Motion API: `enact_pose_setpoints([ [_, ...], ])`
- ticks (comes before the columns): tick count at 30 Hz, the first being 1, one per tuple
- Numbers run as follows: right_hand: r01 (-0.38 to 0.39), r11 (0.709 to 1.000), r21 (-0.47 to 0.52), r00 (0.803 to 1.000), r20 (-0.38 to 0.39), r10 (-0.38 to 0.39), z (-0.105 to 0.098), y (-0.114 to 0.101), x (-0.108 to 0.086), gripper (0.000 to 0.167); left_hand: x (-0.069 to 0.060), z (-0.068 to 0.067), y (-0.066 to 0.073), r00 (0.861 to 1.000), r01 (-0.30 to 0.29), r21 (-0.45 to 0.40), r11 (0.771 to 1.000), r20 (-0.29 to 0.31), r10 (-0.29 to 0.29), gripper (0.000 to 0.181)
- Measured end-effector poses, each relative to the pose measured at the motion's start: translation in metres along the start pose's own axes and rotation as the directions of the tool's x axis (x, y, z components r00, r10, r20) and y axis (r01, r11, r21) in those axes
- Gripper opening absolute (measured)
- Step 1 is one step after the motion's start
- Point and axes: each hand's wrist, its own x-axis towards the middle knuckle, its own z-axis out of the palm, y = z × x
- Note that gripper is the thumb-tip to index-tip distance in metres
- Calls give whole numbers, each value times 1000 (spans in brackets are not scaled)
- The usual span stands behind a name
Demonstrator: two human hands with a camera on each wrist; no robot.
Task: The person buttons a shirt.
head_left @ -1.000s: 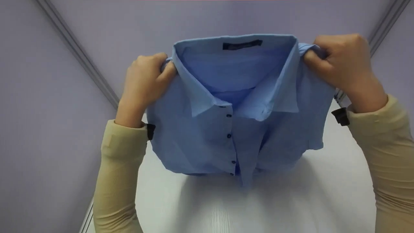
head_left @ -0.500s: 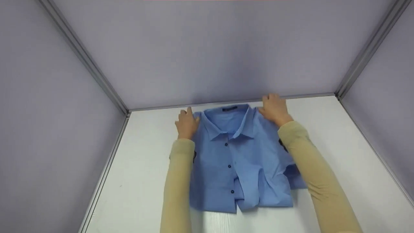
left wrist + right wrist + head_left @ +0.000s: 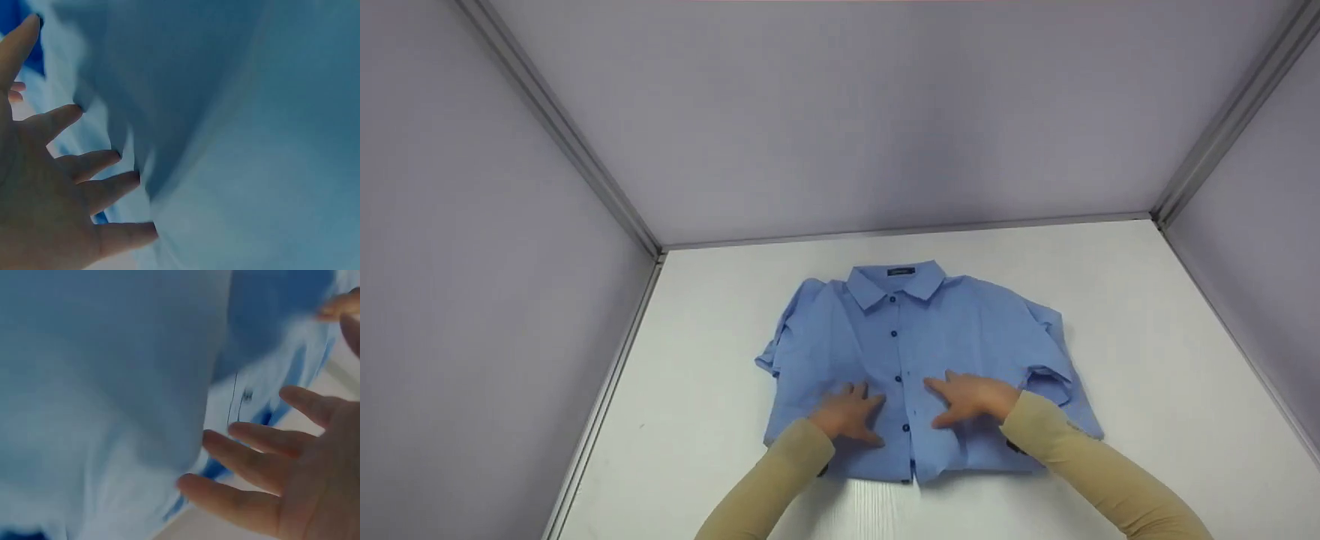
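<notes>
A light blue short-sleeved shirt [image 3: 877,330] lies front side up on the white table, its collar toward the back wall and dark buttons down the middle. My left hand [image 3: 849,412] is spread over the lower front, left of the buttons. Over the lower front on the other side is my right hand [image 3: 971,397], fingers also spread. In the left wrist view the fingertips of the left hand [image 3: 73,185] meet the blue cloth. The right wrist view has the right hand [image 3: 287,467] with straight fingers at the cloth; whether all fingertips touch cannot be told.
The white table [image 3: 697,337] extends around the shirt. A grey-lilac back wall [image 3: 885,135] and side walls enclose it, with metal rails [image 3: 570,150] along the corners and edges.
The shirt, first held up by both shoulders, was lowered onto the table and now lies flat. Both hands have let go of the shoulders and moved down to the lower front.
</notes>
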Motion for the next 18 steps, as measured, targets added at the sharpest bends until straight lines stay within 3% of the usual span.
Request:
enact_pose_setpoints([
  [3, -51, 999, -15, 995, 89, 52, 14, -9, 0, 82, 0, 9, 6, 999, 32, 17, 999, 33, -33, 82],
  [6, -98, 994, -41, 989, 109, 102, 21, -10, 4, 85, 4, 12, 8, 999, 40, 15, 999, 32, -40, 84],
  [14, -135, 990, -50, 990, 30, 136, 18, 1, 24, 85, 20, 9, 4, 996, 81, 17, 997, -42, -80, 85],
  [16, -149, 987, -63, 989, -1, 149, 19, 4, 29, 87, 23, 5, 4, 996, 83, -21, 996, -38, -84, 84],
  [18, -158, 985, -75, 987, -26, 156, 21, 6, 32, 88, 27, 0, 0, 998, 59, -122, 991, -9, -60, 78],
])
